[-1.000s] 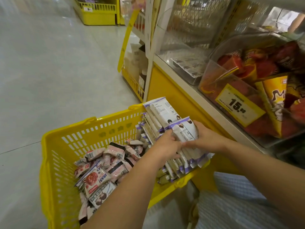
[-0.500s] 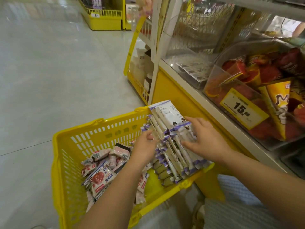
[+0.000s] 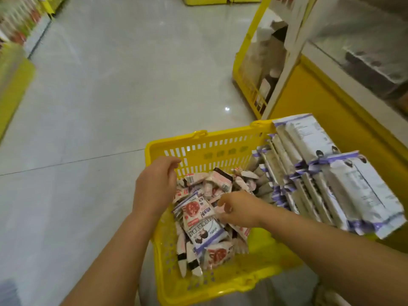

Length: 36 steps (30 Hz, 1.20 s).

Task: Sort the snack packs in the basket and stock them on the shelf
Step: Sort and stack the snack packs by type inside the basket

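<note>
One view only: head-worn wide-angle camera looks forward and steeply down, close above the basket (image 3: 209, 135); floor (image 3: 106, 89) lies ahead-left, shelf (image 3: 320, 102) at right edge.

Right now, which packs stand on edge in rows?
The white, purple-ended packs, on edge at the right of the basket; the pink packs lie in a loose heap.
</note>
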{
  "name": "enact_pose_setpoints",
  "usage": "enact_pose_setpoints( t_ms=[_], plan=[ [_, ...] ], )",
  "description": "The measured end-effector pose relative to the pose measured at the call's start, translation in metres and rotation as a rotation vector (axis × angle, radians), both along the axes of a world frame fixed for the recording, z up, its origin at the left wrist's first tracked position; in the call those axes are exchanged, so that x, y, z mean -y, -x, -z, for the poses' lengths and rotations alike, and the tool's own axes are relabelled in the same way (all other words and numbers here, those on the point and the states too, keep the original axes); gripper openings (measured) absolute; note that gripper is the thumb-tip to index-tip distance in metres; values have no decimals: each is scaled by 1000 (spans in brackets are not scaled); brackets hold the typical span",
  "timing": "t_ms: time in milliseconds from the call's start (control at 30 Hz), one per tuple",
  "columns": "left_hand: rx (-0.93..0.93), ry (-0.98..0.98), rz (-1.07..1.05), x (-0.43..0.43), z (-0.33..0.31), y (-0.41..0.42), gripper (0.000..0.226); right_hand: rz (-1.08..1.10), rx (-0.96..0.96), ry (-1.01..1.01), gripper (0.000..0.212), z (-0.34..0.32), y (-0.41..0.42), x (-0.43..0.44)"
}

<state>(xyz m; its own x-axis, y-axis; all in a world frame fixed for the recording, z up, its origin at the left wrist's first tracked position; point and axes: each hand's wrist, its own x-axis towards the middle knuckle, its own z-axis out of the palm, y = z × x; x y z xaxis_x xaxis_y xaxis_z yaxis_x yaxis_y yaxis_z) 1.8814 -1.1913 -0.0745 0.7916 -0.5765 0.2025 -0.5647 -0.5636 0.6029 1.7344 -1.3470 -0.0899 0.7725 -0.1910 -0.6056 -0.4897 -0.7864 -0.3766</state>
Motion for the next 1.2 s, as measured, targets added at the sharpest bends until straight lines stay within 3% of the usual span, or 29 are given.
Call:
enact_pose_setpoints(
  t_ms=[67, 200, 333, 567, 667, 867, 1033, 1100, 1200],
  plan=[
    [4, 6, 31, -1, 2, -3, 23, -13, -168, -74, 29, 26, -10, -5],
    [-8, 67, 33, 0, 4, -5, 21, 129, -301, -197, 27, 62, -19, -8],
    [-62, 170, -12, -1, 4, -5, 20, 372, -282, -419, 60, 81, -25, -15],
    [-107, 170, -12, 2, 4, -6, 21, 450, -156, -517, 41, 83, -21, -19],
    [-119, 168, -12, 2, 5, -7, 22, 404, -44, -419, 45, 65, -23, -13],
    [-91, 139, -5, 4, 6, -8, 21, 418, 202, -206, 25, 11, -21, 14],
    [-103, 95, -40, 7, 4, -4, 18, 524, 381, -191, 4, -23, -14, 30],
    [-215, 155, -38, 18, 1, 0, 23, 590, 470, -253, 4, -36, -10, 32],
    [-662, 287, 6, 52, -13, 14, 50, 648, 630, -384, 15, -58, -5, 34]
  ],
)
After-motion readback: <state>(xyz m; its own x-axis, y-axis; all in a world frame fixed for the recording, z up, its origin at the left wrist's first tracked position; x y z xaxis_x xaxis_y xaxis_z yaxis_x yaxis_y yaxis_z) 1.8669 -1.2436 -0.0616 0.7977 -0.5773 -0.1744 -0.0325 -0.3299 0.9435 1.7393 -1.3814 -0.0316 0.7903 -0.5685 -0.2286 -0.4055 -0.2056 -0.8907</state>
